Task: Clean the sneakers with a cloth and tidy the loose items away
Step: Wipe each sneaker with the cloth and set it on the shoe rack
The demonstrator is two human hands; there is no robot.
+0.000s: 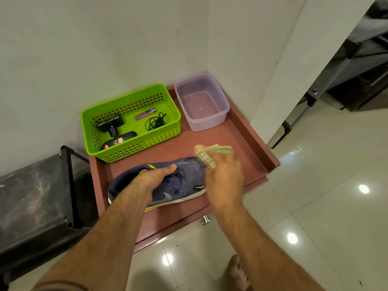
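Note:
A navy sneaker (178, 190) with yellow accents and a white sole lies on its side on the reddish-brown cabinet top (241, 141). My left hand (155, 177) presses down on its collar and laces. Over the toe end, my right hand (224, 181) grips a folded beige striped cloth (212, 154), slightly blurred. A green plastic basket (172, 108) at the back left holds a black bottle (119, 140), a black gadget (111, 123), a purple lighter (144, 114) and a coiled black cord (156, 121).
A clear plastic tub (222, 114) with a little water stands at the back right of the cabinet top. A black fabric rack (35, 196) sits to the left, another dark rack (357, 66) at the far right. Glossy tiled floor (315, 196) and my bare foot (239, 271) lie below.

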